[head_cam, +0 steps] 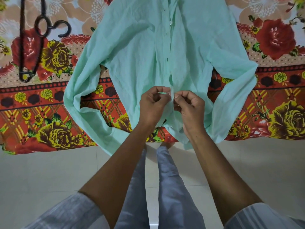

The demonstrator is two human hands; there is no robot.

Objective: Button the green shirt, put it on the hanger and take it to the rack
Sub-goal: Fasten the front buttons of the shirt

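A pale green shirt [132, 52] lies flat on a flowered bed cover, front up, hem toward me and sleeves spread to both sides. Its button placket runs up the middle, with one button [170, 22] showing near the top. My left hand [152, 104] pinches the left edge of the placket low on the shirt. My right hand [188, 108] pinches the right edge just beside it, fingertips almost touching. A dark hanger [33, 38] lies on the bed to the far left, hook pointing right.
The bed cover [49, 113] with red and yellow flowers hangs over the bed's near edge. Below it is a light tiled floor [49, 171]. My legs in grey trousers [165, 187] stand close to the bed. No rack is in view.
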